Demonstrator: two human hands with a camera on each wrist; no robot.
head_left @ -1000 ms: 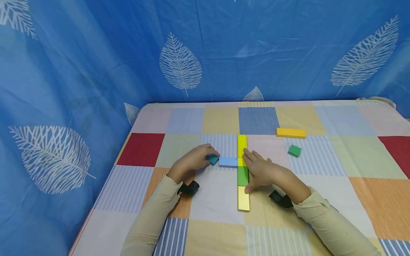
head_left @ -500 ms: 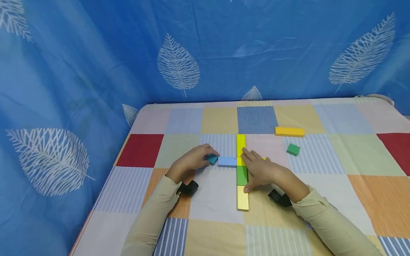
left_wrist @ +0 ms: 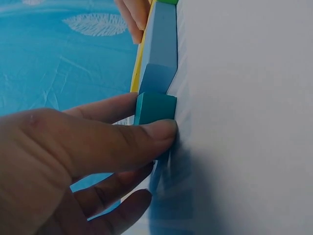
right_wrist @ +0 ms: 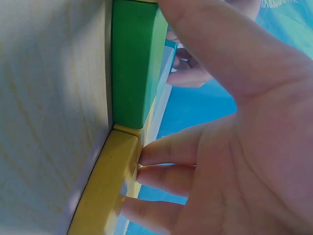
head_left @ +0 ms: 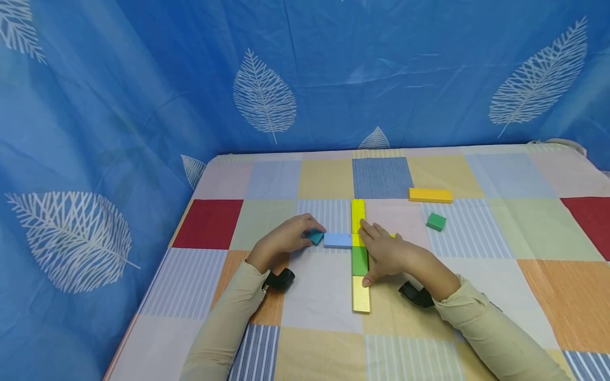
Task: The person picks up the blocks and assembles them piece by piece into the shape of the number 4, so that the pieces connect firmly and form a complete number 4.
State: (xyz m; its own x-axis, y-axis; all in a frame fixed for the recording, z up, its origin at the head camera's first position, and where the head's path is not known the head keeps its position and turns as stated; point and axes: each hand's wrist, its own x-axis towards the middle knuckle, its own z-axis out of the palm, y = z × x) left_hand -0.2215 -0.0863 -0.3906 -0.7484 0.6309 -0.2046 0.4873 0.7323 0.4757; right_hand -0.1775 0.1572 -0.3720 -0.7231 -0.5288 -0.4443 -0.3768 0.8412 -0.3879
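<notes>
Left of the blue block [head_left: 337, 241], the left hand [head_left: 284, 236] pinched the teal block [head_left: 315, 238], aligning it I'd guess; right of it, right hand [head_left: 392, 254] had fingers apart. Probably needed a straightening nudge next.

Blocks: 1 teal block [head_left: 315, 237], 1 light blue block [head_left: 338, 241], 2 green blocks [head_left: 359, 261] [head_left: 436, 222], 1 pale gold block [head_left: 360, 296], 1 orange-yellow block [head_left: 430, 195]. Bright yellow blocks [head_left: 358, 215] [head_left: 356, 240]: at least 2, part covered, exact count unclear. 2 hands [head_left: 286, 236] [head_left: 388, 253], 2 beige sleeves [head_left: 224, 328] [head_left: 495, 328], 2 black wrist devices [head_left: 280, 280] [head_left: 416, 295], 1 patchwork tablecloth [head_left: 319, 296]. White leaf prints [head_left: 264, 98] [head_left: 73, 242] [head_left: 540, 76] [head_left: 375, 138] [head_left: 193, 170] [head_left: 21, 32]: at least 6, some cut off.
</notes>
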